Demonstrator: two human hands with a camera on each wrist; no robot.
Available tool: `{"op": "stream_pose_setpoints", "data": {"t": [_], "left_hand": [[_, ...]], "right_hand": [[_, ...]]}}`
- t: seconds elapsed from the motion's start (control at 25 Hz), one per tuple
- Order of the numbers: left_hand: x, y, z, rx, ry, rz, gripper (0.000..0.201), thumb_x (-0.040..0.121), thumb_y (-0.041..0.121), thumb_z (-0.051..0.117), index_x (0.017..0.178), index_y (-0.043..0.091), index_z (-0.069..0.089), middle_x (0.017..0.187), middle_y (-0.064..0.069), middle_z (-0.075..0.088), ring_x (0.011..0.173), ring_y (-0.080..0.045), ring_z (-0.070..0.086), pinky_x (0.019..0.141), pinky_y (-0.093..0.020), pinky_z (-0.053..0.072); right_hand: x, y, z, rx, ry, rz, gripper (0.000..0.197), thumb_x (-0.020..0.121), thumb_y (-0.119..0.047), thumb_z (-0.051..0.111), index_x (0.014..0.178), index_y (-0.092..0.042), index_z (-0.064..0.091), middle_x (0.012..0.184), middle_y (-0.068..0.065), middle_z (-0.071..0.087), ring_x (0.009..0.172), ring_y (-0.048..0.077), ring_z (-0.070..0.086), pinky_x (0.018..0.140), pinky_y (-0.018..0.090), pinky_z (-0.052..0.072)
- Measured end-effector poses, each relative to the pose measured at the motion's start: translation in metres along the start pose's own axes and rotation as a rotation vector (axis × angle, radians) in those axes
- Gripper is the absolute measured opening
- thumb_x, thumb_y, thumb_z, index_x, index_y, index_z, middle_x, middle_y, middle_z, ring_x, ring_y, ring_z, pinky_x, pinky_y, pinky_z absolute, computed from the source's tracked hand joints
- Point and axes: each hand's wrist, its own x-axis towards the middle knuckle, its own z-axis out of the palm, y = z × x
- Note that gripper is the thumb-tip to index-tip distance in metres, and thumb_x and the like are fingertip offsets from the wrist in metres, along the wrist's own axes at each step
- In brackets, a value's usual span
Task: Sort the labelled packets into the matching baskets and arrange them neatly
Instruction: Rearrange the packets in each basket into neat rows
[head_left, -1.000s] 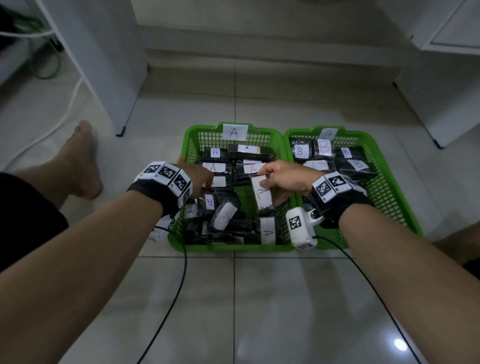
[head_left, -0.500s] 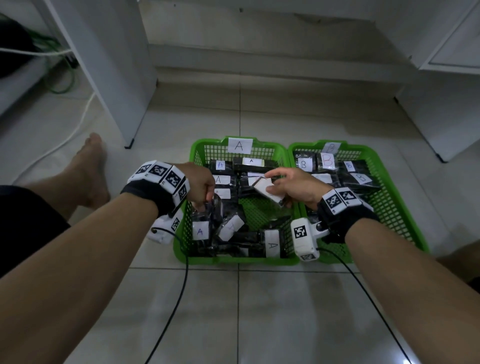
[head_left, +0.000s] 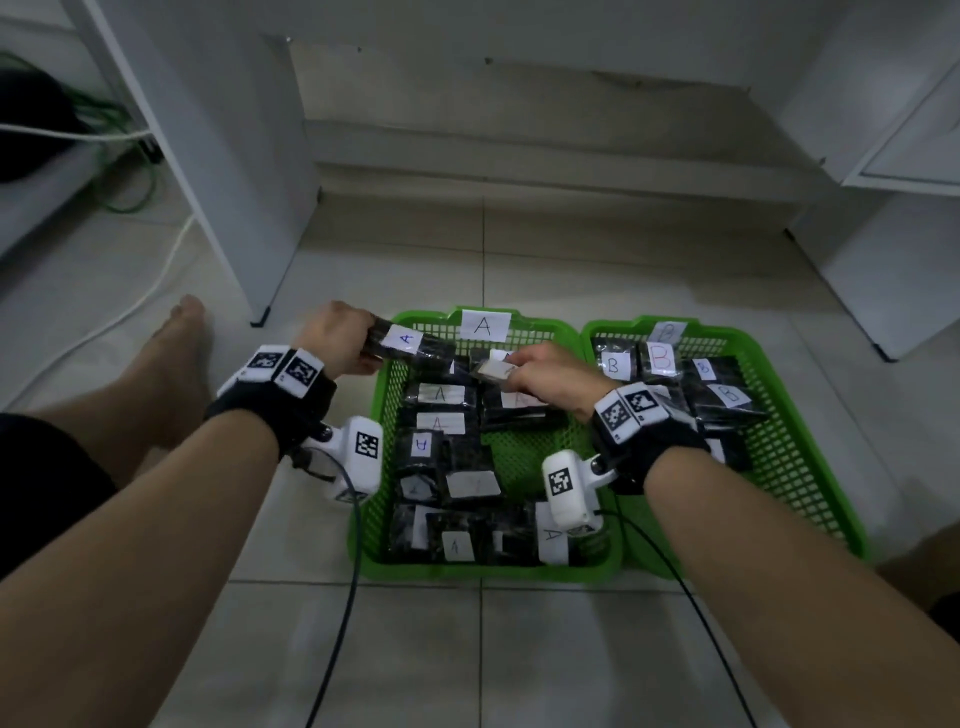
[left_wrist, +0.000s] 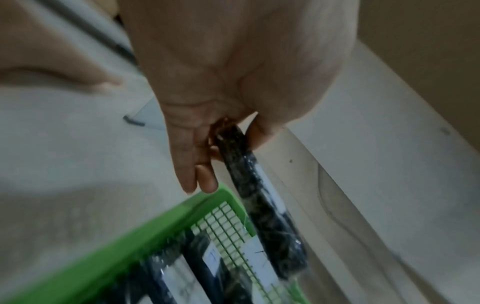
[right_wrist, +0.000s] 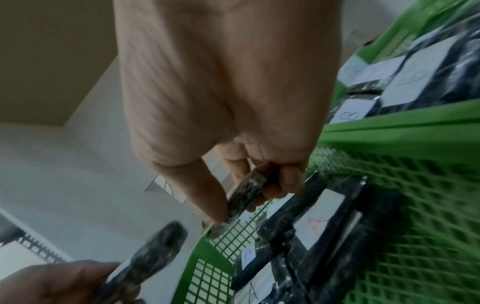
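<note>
On the tiled floor (head_left: 483, 649) between the person's legs, two green baskets sit side by side and touching: basket A (head_left: 597, 564) on the left, tagged "A" on its far wall, and basket B (head_left: 810, 499) on the right, tagged "B". The left hand (head_left: 337, 340) has its grip clamped on one end of a black packet with a blue A label (head_left: 410, 345), held over the far left corner of basket A; the left wrist view shows thumb and fingers pinching that end while the rest juts out above the rim. The right hand (head_left: 545, 374) has its grip clamped on a second black packet (head_left: 493, 370), held edge-on just above the far row of basket A; its label cannot be read. As far as can be seen, sorting looks nearly done: no packet lies loose on the floor, every readable label in basket A is an A, and every one in basket B a B. What is left seems to be the tidying. The far rows of basket A lie fairly square, but the near packets sit at odd angles, some labels sideways or upside down, and bare mesh shows at its middle. The two held packets are not yet set down.
</note>
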Motion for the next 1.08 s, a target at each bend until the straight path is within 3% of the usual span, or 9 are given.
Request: {"op": "stream_pose_setpoints", "data": {"t": [0.12, 0.16, 0.24, 0.32, 0.52, 0.64, 0.72, 0.96, 1.08], "left_hand": [[-0.001, -0.014, 0.002, -0.536, 0.040, -0.182, 0.023, 0.098, 0.006, 0.039, 0.084, 0.004, 0.058, 0.087, -0.022, 0.068, 0.070, -0.037, 0.069, 0.087, -0.053, 0.056], [-0.002, -0.015, 0.000, -0.652, 0.035, -0.219, 0.022, 0.098, 0.005, 0.036, 0.088, 0.003, 0.055, 0.091, -0.022, 0.066, 0.079, -0.040, 0.069, 0.091, -0.054, 0.054], [0.000, -0.018, -0.005, -0.827, -0.001, -0.274, 0.020, 0.098, 0.003, 0.032, 0.100, -0.002, 0.052, 0.094, -0.020, 0.059, 0.091, -0.044, 0.067, 0.092, -0.055, 0.052], [0.005, -0.017, -0.009, -0.925, -0.014, -0.293, 0.023, 0.098, 0.003, 0.032, 0.113, -0.004, 0.049, 0.090, -0.018, 0.055, 0.088, -0.042, 0.066, 0.087, -0.054, 0.053], [0.007, -0.021, -0.001, -0.934, -0.044, -0.281, 0.028, 0.098, 0.005, 0.036, 0.121, -0.005, 0.049, 0.097, -0.019, 0.061, 0.100, -0.046, 0.067, 0.087, -0.053, 0.055], [0.006, -0.025, 0.008, -0.869, -0.036, -0.239, 0.024, 0.100, 0.007, 0.039, 0.113, -0.004, 0.056, 0.106, -0.024, 0.067, 0.095, -0.042, 0.070, 0.087, -0.050, 0.056], [0.006, -0.025, 0.011, -0.843, -0.010, -0.218, 0.021, 0.100, 0.006, 0.039, 0.101, -0.002, 0.058, 0.100, -0.022, 0.068, 0.094, -0.042, 0.070, 0.092, -0.050, 0.055], [0.011, -0.026, 0.014, -0.759, -0.013, -0.218, 0.022, 0.102, 0.007, 0.039, 0.109, -0.004, 0.056, 0.096, -0.022, 0.069, 0.090, -0.038, 0.071, 0.092, -0.048, 0.055], [0.011, -0.023, 0.013, -0.715, -0.016, -0.206, 0.016, 0.101, 0.007, 0.046, 0.114, 0.002, 0.054, 0.101, -0.021, 0.069, 0.088, -0.037, 0.072, 0.088, -0.048, 0.057]], "right_hand": [[0.025, -0.026, 0.019, -0.147, 0.147, -0.176, 0.032, 0.095, -0.025, 0.067, 0.124, -0.011, 0.067, 0.114, 0.005, 0.069, 0.092, 0.018, 0.061, 0.069, 0.026, 0.046], [0.035, -0.033, 0.025, -0.215, 0.215, -0.225, 0.032, 0.096, -0.030, 0.066, 0.122, -0.011, 0.067, 0.110, 0.004, 0.069, 0.093, 0.020, 0.059, 0.074, 0.030, 0.047], [0.049, -0.037, 0.037, -0.383, 0.286, -0.317, 0.030, 0.098, -0.037, 0.062, 0.116, -0.013, 0.066, 0.104, 0.003, 0.067, 0.099, 0.023, 0.055, 0.087, 0.039, 0.047], [0.059, -0.036, 0.047, -0.429, 0.267, -0.383, 0.027, 0.097, -0.033, 0.064, 0.116, -0.013, 0.063, 0.105, 0.004, 0.067, 0.102, 0.025, 0.055, 0.085, 0.038, 0.045], [0.072, -0.040, 0.060, -0.570, 0.267, -0.498, 0.032, 0.088, -0.012, 0.074, 0.117, -0.012, 0.063, 0.119, 0.006, 0.055, 0.089, 0.022, 0.061, 0.081, 0.033, 0.055], [0.078, -0.045, 0.068, -0.758, 0.288, -0.565, 0.026, 0.084, -0.002, 0.073, 0.108, -0.012, 0.071, 0.102, 0.008, 0.068, 0.090, 0.025, 0.062, 0.079, 0.033, 0.053], [0.081, -0.045, 0.071, -0.824, 0.237, -0.547, 0.025, 0.086, 0.007, 0.065, 0.105, -0.009, 0.071, 0.091, 0.010, 0.069, 0.087, 0.027, 0.065, 0.074, 0.031, 0.050], [0.090, -0.035, 0.073, -0.844, 0.180, -0.445, 0.015, 0.092, -0.002, 0.067, 0.106, -0.004, 0.071, 0.099, 0.013, 0.070, 0.093, 0.026, 0.067, 0.086, 0.035, 0.057], [0.082, -0.028, 0.061, -0.650, 0.227, -0.375, 0.010, 0.090, -0.007, 0.072, 0.100, -0.005, 0.071, 0.099, 0.009, 0.069, 0.086, 0.021, 0.066, 0.075, 0.023, 0.055]]}}
